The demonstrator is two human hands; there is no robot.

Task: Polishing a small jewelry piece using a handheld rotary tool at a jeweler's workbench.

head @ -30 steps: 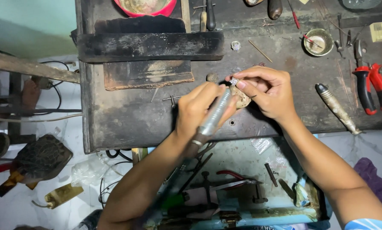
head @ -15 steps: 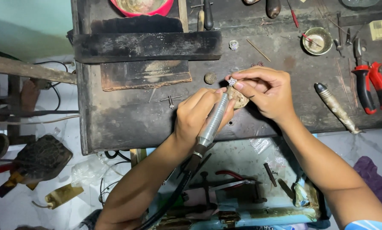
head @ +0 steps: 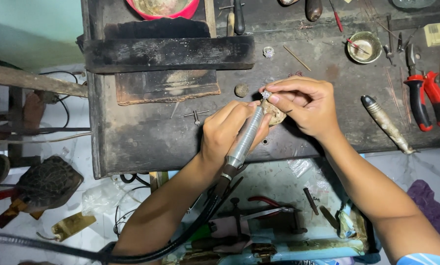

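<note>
Across the dark bench [head: 146,142] tools lie scattered: red pliers [head: 426,98] far right, a metal handle [head: 388,123] just left of them, a small bowl [head: 363,46] above, a red basin [head: 163,7] at the top edge, and a black block [head: 168,51] on the left. A tiny key [head: 196,116] and a round ball [head: 241,90] sit close to the hands, but nothing lies between the hands and the work.

Left hand [head: 230,130] comes up from below, wrist bent, fingers wrapped firmly around the handpiece [head: 244,140] like a pen, its black cable [head: 171,243] trailing down past the forearm. The tip angles up and right, meeting the ring [head: 266,94].

Right hand [head: 306,105] reaches in from the right, thumb and forefinger pinched tight on that small sparkling ring, holding it against a pale peg [head: 275,114] at the bench's front centre. Remaining fingers curl underneath, knuckles up.
</note>
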